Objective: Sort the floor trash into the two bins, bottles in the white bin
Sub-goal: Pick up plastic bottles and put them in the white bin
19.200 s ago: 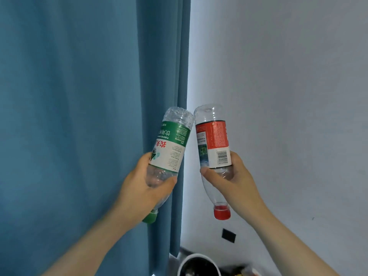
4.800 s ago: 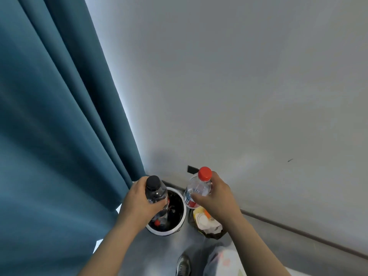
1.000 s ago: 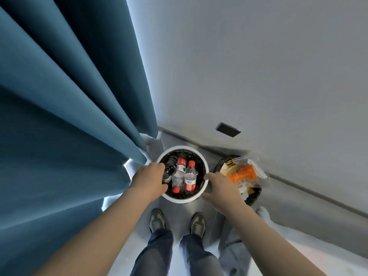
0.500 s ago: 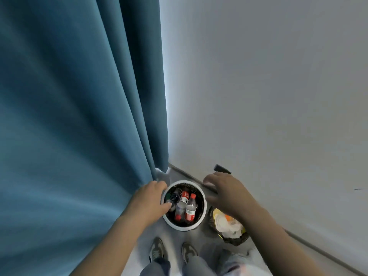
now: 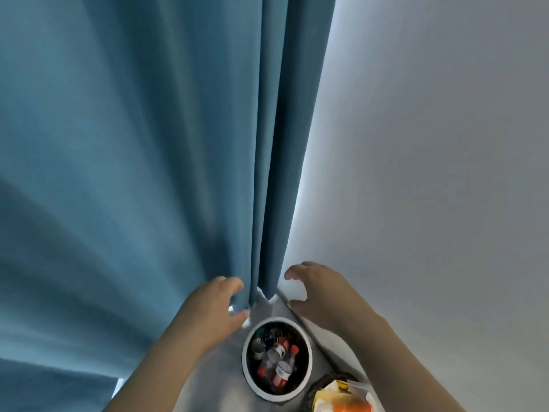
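The white bin point(image 5: 308, 343) stands on the floor at the bottom of the view, with several plastic bottles point(image 5: 280, 370) lying inside on a black liner. To its right, the dark bin point(image 5: 319, 383) holds yellow and orange wrappers point(image 5: 341, 402). My left hand point(image 5: 212, 307) is raised above and left of the white bin, fingers loosely curled, holding nothing. My right hand point(image 5: 322, 289) hovers above the bin near the wall, fingers loosely bent and empty.
A blue curtain point(image 5: 148, 144) fills the left half of the view and hangs to the floor beside the white bin. A plain grey wall point(image 5: 430, 144) fills the right half. Grey floor point(image 5: 219, 379) shows around the bins.
Both hands have lifted away from the white bin's rim and are now higher, empty. The view has tilted up, so the bins sit lower in the frame and my shoes are out of sight.
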The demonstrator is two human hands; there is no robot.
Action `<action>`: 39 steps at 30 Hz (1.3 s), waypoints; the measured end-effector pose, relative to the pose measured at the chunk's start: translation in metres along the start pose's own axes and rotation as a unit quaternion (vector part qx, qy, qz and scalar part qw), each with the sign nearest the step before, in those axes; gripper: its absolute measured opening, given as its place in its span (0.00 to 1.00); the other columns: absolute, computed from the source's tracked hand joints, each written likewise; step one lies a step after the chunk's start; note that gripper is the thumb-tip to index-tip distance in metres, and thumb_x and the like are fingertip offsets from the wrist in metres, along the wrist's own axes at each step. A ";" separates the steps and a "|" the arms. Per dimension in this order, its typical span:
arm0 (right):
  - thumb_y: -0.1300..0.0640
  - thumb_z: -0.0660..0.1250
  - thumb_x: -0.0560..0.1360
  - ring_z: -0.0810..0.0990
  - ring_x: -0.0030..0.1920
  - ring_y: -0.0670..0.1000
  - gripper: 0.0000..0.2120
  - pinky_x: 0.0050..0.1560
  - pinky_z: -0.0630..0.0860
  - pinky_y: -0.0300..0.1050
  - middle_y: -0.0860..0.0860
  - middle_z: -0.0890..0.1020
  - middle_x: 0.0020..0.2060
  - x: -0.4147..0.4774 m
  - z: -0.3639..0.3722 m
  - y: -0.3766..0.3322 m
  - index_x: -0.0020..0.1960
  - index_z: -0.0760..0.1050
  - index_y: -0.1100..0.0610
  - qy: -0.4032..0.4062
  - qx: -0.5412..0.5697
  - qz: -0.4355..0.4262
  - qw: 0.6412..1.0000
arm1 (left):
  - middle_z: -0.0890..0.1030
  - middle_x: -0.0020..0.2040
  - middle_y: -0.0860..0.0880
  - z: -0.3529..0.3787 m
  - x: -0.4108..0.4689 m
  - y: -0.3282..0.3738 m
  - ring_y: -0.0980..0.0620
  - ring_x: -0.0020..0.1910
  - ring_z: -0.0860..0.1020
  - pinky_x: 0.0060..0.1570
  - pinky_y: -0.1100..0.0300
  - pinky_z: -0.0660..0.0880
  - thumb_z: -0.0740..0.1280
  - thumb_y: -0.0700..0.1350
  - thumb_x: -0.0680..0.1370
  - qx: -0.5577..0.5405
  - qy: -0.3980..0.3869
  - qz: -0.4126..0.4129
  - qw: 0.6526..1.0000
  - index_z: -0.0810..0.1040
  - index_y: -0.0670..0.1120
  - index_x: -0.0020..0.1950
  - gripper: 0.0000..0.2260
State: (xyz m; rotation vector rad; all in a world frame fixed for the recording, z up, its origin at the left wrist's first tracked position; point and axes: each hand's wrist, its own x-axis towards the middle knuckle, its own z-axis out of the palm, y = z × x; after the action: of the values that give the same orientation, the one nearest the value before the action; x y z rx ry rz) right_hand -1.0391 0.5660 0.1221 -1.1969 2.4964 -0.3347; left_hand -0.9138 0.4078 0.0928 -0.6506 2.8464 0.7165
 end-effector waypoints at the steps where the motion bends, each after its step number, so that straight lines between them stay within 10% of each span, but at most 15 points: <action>1: 0.55 0.66 0.73 0.76 0.59 0.50 0.21 0.58 0.73 0.44 0.47 0.77 0.58 0.005 -0.003 -0.006 0.65 0.73 0.50 -0.003 -0.004 -0.016 1.000 | 0.74 0.62 0.56 -0.004 -0.005 -0.004 0.55 0.60 0.73 0.57 0.63 0.70 0.65 0.55 0.76 -0.001 0.014 -0.012 1.000 0.70 0.52 0.64 0.18; 22: 0.53 0.66 0.74 0.74 0.62 0.50 0.20 0.61 0.70 0.44 0.48 0.76 0.61 0.049 0.097 -0.334 0.66 0.71 0.50 -0.142 -0.096 -0.418 0.892 | 0.76 0.62 0.56 -0.059 -0.263 -0.206 0.55 0.55 0.76 0.55 0.64 0.71 0.67 0.54 0.75 -0.091 0.215 -0.397 0.888 0.71 0.53 0.65 0.19; 39: 0.55 0.65 0.73 0.75 0.58 0.50 0.18 0.54 0.72 0.43 0.47 0.76 0.57 -0.038 0.268 -0.579 0.62 0.73 0.49 -0.287 -0.186 -0.538 0.770 | 0.75 0.62 0.55 -0.006 -0.513 -0.335 0.54 0.60 0.74 0.57 0.61 0.71 0.66 0.55 0.75 -0.188 0.264 -0.595 0.735 0.70 0.53 0.65 0.19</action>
State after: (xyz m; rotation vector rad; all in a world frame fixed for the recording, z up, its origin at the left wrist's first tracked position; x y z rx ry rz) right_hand -0.4998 0.2236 0.0925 -2.3643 1.1532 0.2732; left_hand -0.3061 0.3316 0.0748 -2.6728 1.8093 0.8574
